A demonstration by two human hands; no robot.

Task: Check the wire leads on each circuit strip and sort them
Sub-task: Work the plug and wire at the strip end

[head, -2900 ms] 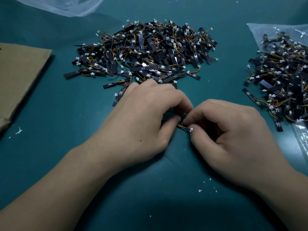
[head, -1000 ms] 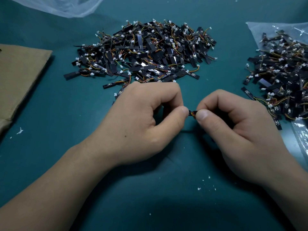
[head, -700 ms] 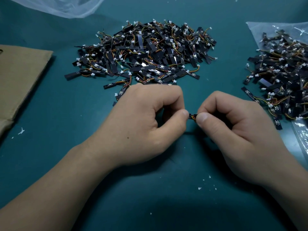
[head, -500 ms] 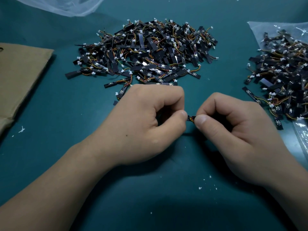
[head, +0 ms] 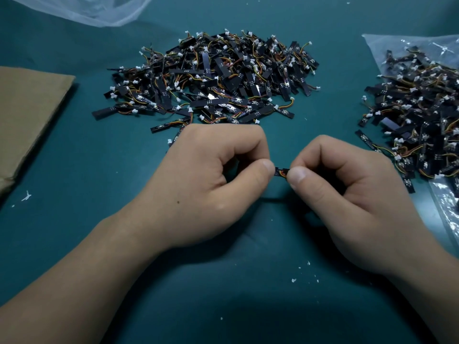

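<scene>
Head view: my left hand (head: 206,180) and right hand (head: 347,194), fingers curled, pinch one thin black circuit strip (head: 282,173) between thumbs over the matte teal mat (head: 99,170). Tangled strip piles (head: 211,78) lie beyond; more sit on glossy plastic (head: 419,108) at right.

Your left hand (head: 206,180) and right hand (head: 347,194) meet above the teal mat (head: 124,219), each pinching one end of a single circuit strip (head: 281,172) between thumb and curled fingers. Only a short black stretch with orange and red wire shows between your thumbs; the rest is hidden, so the lead ends can't be made out. Beyond your knuckles lies a large heap of strips (head: 218,78). A second heap (head: 419,115) sits to your right on a clear plastic bag (head: 377,45). A cardboard sheet (head: 27,115) lies at your left, and white mesh (head: 82,8) at the far edge.
</scene>
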